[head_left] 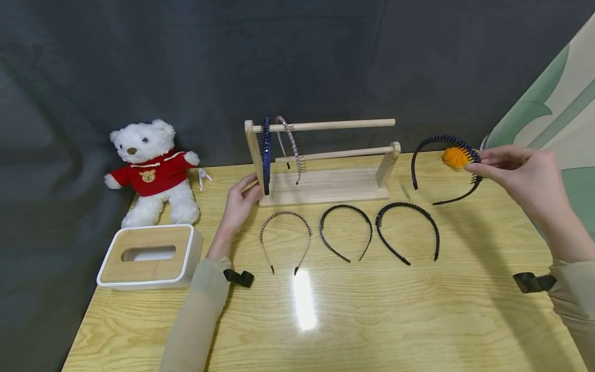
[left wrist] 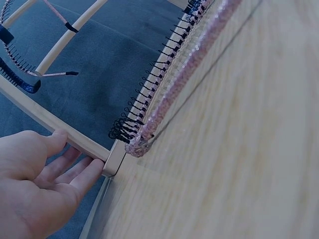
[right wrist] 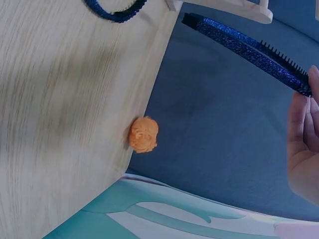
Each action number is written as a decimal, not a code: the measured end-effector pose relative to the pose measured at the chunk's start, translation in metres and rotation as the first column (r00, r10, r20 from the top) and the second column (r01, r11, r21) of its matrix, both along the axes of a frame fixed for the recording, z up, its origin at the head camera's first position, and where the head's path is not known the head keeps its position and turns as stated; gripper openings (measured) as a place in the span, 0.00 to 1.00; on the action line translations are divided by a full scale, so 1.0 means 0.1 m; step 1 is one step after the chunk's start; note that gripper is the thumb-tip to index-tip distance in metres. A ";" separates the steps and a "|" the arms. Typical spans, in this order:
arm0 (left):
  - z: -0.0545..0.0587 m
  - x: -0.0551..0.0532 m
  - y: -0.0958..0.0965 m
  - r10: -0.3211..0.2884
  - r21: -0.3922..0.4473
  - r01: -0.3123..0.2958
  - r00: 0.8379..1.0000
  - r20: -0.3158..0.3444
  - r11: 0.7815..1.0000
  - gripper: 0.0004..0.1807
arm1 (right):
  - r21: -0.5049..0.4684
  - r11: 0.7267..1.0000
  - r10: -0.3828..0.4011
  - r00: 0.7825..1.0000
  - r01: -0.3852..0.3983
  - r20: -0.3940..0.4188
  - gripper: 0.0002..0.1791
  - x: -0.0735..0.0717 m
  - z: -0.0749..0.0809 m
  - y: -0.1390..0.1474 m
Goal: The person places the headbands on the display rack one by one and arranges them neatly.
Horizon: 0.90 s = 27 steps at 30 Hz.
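Two hands (head_left: 238, 205) (head_left: 527, 175) grip one rack (head_left: 327, 187) and one of six headbands (head_left: 439, 138).

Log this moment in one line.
left hand: grips rack | right hand: holds blue headband | hung on rack: two headbands | on table: three headbands

Sleeves (head_left: 197, 310) beige, gathered; black clip-like piece (head_left: 239, 278) on each; hands (head_left: 238, 204) bare.
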<state>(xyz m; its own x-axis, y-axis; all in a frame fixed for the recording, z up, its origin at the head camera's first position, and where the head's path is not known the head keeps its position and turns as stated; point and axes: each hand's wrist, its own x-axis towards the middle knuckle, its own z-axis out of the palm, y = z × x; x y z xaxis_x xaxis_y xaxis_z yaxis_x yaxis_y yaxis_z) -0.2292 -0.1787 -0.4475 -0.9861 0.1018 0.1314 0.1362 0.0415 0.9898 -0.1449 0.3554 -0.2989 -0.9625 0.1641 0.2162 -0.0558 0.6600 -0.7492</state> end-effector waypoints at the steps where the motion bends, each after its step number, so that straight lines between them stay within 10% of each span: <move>1: 0.00 0.00 0.00 0.002 0.000 -0.002 1.000 0.001 1.000 0.24 | -0.005 1.000 -0.004 1.000 0.004 0.001 0.08 0.00 0.01 -0.01; 27: -0.02 -0.01 -0.01 0.002 -0.028 -0.002 1.000 -0.012 1.000 0.24 | -0.100 0.995 -0.020 0.994 0.009 -0.103 0.06 -0.05 0.24 -0.33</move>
<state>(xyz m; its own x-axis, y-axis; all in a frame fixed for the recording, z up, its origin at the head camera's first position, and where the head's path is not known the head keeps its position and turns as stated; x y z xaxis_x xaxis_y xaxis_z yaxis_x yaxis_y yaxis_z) -0.2303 -0.1801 -0.4499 -0.9847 0.1034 0.1402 0.1477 0.0692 0.9866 -0.1502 0.3227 -0.2753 -0.9330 0.2037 0.2968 -0.1277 0.5835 -0.8020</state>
